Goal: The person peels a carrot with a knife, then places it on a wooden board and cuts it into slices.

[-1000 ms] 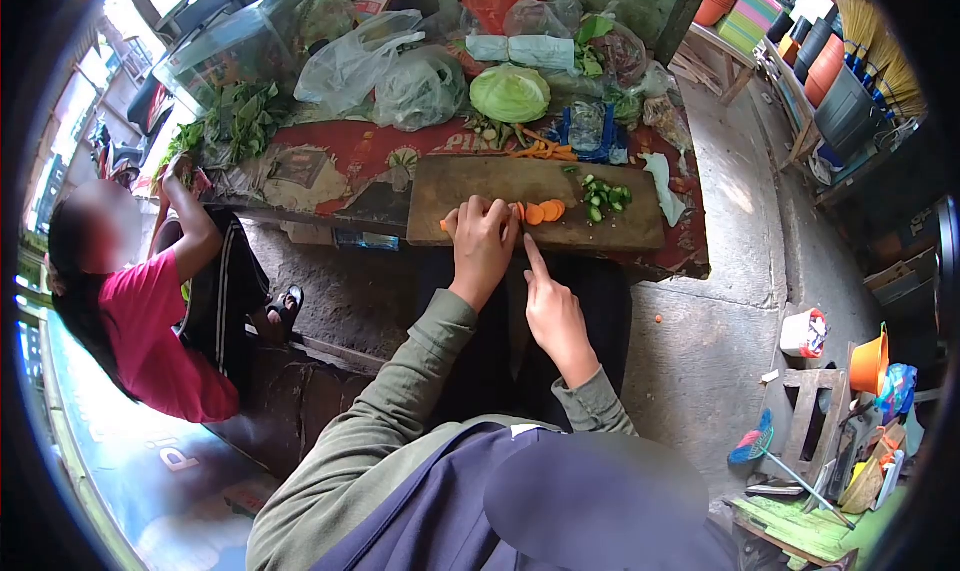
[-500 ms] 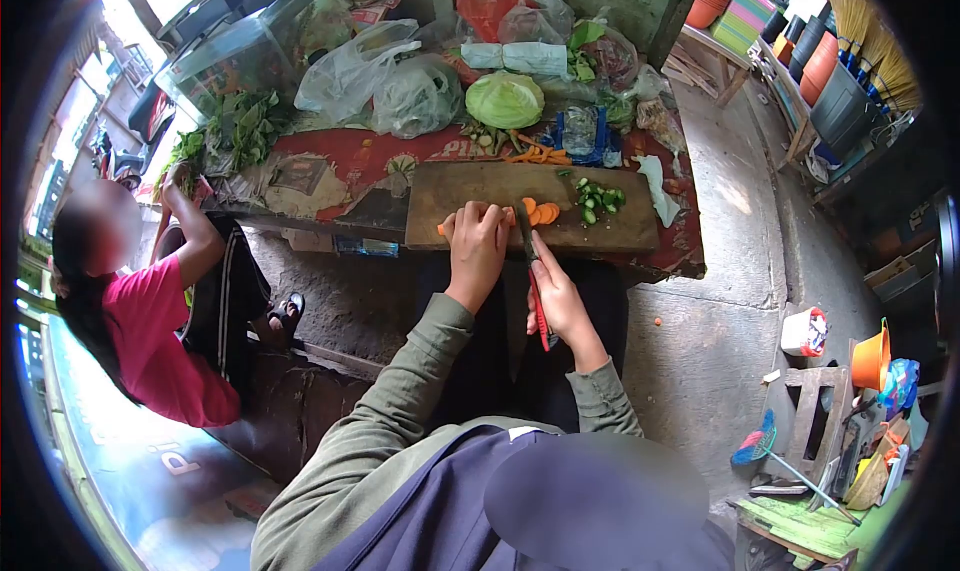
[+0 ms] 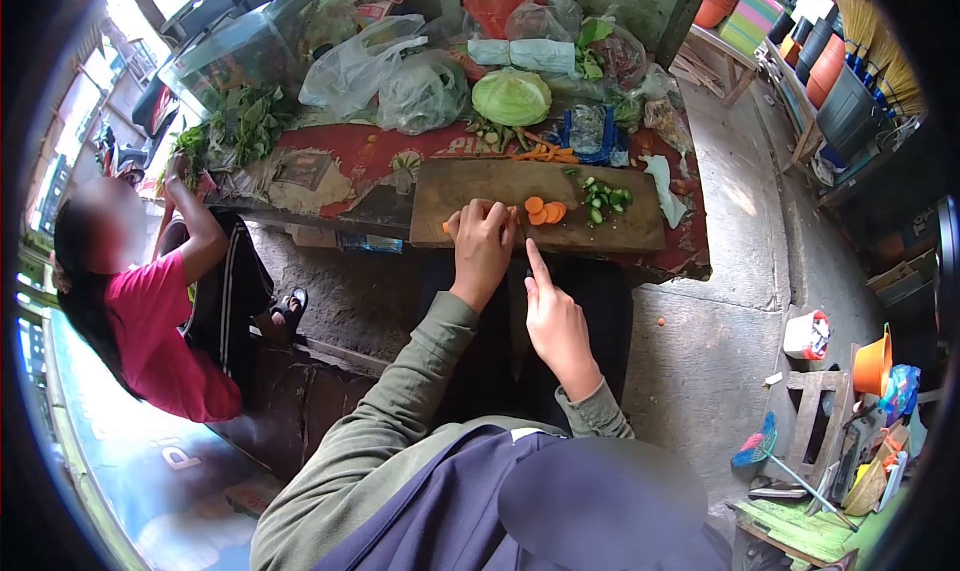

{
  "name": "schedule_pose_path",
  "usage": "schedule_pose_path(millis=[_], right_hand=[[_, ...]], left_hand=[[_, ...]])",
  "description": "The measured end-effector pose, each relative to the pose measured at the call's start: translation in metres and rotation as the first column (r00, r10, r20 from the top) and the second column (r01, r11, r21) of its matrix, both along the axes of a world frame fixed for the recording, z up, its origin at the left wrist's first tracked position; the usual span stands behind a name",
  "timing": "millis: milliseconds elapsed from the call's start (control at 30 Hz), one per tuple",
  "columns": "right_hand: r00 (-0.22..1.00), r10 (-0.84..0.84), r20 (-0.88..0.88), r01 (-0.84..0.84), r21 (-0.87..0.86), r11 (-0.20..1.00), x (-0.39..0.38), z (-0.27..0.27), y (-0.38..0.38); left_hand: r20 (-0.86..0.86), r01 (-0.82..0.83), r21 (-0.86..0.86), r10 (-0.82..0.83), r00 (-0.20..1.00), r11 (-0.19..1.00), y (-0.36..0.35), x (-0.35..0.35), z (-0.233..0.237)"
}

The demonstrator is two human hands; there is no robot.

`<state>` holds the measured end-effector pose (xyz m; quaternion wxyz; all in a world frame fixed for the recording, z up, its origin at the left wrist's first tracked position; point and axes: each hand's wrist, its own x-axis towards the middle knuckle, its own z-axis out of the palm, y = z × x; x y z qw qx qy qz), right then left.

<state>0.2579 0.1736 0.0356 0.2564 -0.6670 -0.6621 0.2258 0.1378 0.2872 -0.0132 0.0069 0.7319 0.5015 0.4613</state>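
Note:
My left hand [image 3: 483,243] presses down on a carrot [image 3: 446,227] lying on the wooden cutting board [image 3: 610,233]; only the carrot's orange tip shows past my fingers. My right hand [image 3: 553,319] grips a knife with the forefinger stretched along its back, the blade down beside my left fingers. Most of the knife is hidden under the hand. Round carrot slices [image 3: 544,210] lie just beyond the blade, and chopped green pieces [image 3: 604,198] sit further right on the board.
A red-covered table [image 3: 350,151] carries a cabbage [image 3: 511,96], leafy greens [image 3: 238,121], plastic bags [image 3: 420,89] and whole carrots [image 3: 545,152]. A seated person in a pink shirt [image 3: 150,321] reaches to the table's left end. Buckets and stools stand at right.
My right hand lifted the knife, showing its red handle, then brought it down again beside my left fingers. The left hand stayed on the carrot.

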Motion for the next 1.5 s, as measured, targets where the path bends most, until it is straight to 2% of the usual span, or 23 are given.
schedule_pose_path(millis=[100, 200, 267, 400, 467, 500, 533, 567, 633, 667, 733, 800, 867, 900, 933, 967, 1000, 1033, 1233, 1333, 1500], right_hand=[[1.000, -0.006, -0.020, 0.006, -0.007, 1.000, 0.000, -0.002, 0.002], [0.999, -0.024, -0.030, 0.021, -0.103, 0.994, 0.000, -0.007, 0.004], [0.997, -0.020, -0.068, 0.021, 0.006, 1.000, -0.003, -0.023, 0.008], [0.999, -0.015, -0.045, 0.016, 0.037, 0.999, 0.001, -0.027, 0.011], [0.977, 0.002, -0.212, -0.027, -0.116, 0.993, 0.012, -0.031, 0.019], [0.888, -0.085, -0.451, -0.084, -0.341, 0.936, 0.016, -0.006, 0.020], [0.889, -0.085, -0.450, -0.081, -0.336, 0.938, 0.020, -0.008, 0.022], [0.813, -0.145, -0.564, -0.082, -0.357, 0.930, 0.023, -0.014, 0.025], [0.620, -0.216, -0.754, -0.137, -0.375, 0.917, 0.025, -0.022, 0.025], [0.620, -0.214, -0.755, -0.138, -0.374, 0.917, 0.027, -0.024, 0.024], [0.288, -0.330, -0.899, -0.306, -0.413, 0.858, 0.029, -0.016, 0.020], [0.289, -0.333, -0.897, -0.311, -0.417, 0.854, 0.030, -0.013, 0.019], [0.637, -0.235, -0.734, -0.131, -0.403, 0.906, 0.027, -0.015, 0.018], [0.636, -0.237, -0.734, -0.130, -0.405, 0.905, 0.024, -0.016, 0.018], [0.813, -0.132, -0.567, -0.032, -0.270, 0.962, 0.020, -0.017, 0.017], [0.938, -0.059, -0.342, 0.024, -0.107, 0.994, 0.016, -0.018, 0.016], [0.996, -0.024, -0.083, 0.030, 0.069, 0.997, 0.012, -0.014, 0.017], [0.995, -0.021, -0.096, 0.016, -0.046, 0.999, 0.011, -0.005, 0.016], [1.000, 0.004, 0.018, -0.004, -0.006, 1.000, 0.004, 0.000, 0.010], [0.998, -0.008, -0.059, 0.003, -0.085, 0.996, 0.004, 0.003, 0.012], [0.998, 0.000, -0.055, -0.008, -0.130, 0.992, 0.005, -0.003, 0.022]], left_hand=[[-0.017, -0.010, 0.001, 0.010, 1.000, 1.000, 0.001, 0.001, 0.000], [-0.014, -0.010, -0.011, 0.009, 1.000, 1.000, -0.001, 0.000, -0.002], [-0.040, -0.018, -0.014, 0.017, 0.999, 1.000, 0.000, 0.000, -0.003], [-0.042, -0.008, -0.001, 0.007, 0.999, 1.000, 0.000, -0.001, -0.005], [-0.070, -0.029, 0.012, 0.030, 0.997, 1.000, -0.001, -0.002, -0.003], [-0.067, -0.027, 0.016, 0.028, 0.997, 1.000, -0.003, -0.002, -0.001], [-0.101, -0.072, 0.015, 0.074, 0.992, 0.997, -0.006, -0.003, 0.002], [-0.134, -0.120, 0.014, 0.121, 0.984, 0.993, -0.008, -0.003, 0.003], [-0.131, -0.113, 0.003, 0.112, 0.985, 0.994, -0.009, -0.005, 0.002], [-0.128, -0.105, -0.010, 0.102, 0.986, 0.994, -0.008, -0.006, 0.002], [-0.124, -0.107, -0.022, 0.104, 0.987, 0.994, -0.004, -0.007, 0.001], [-0.119, -0.109, -0.037, 0.104, 0.987, 0.993, 0.001, -0.006, 0.001], [-0.076, -0.085, -0.079, 0.078, 0.994, 0.993, 0.007, -0.005, 0.001], [-0.077, -0.084, -0.081, 0.077, 0.994, 0.993, 0.008, -0.005, 0.001], [-0.064, -0.071, -0.087, 0.065, 0.996, 0.994, 0.008, -0.004, 0.000], [-0.049, -0.059, -0.092, 0.054, 0.997, 0.994, 0.009, -0.004, 0.000], [-0.049, -0.061, -0.093, 0.056, 0.997, 0.994, 0.009, -0.004, 0.001], [-0.047, -0.061, -0.094, 0.057, 0.997, 0.994, 0.008, -0.004, 0.002], [-0.036, -0.084, -0.086, 0.081, 0.996, 0.993, 0.006, -0.001, 0.005], [-0.042, -0.082, -0.078, 0.079, 0.996, 0.994, 0.006, 0.000, 0.006], [-0.046, -0.086, -0.094, 0.082, 0.996, 0.992, 0.004, 0.000, 0.007]])
